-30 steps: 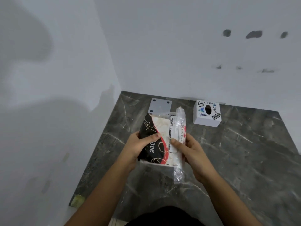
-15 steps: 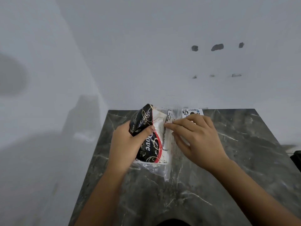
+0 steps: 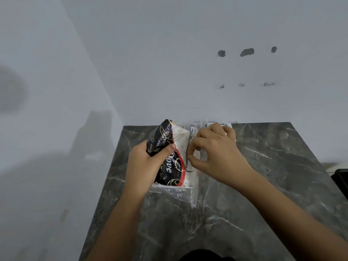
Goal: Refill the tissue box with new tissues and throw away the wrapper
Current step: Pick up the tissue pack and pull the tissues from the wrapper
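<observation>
A pack of new tissues [image 3: 170, 162] in a black, red and white plastic wrapper is held above the dark marble table [image 3: 263, 185]. My left hand [image 3: 145, 164] grips the pack's left side, thumb pressed on its front. My right hand [image 3: 214, 155] pinches the clear wrapper seam along the pack's right edge. Loose clear plastic [image 3: 180, 193] hangs below the pack. Only a top strip of the white tissue box [image 3: 222, 124] with stickers shows behind my right hand, by the back wall.
The table sits in a corner, with white walls to the left and behind. A dark object [image 3: 340, 179] sits just off the table's right edge. Bare marble lies to the right and in front of my hands.
The view has tilted up and the pack now covers the tissue box. My right hand moved from the pack's side onto its front and curled into a pinch on the wrapper.
</observation>
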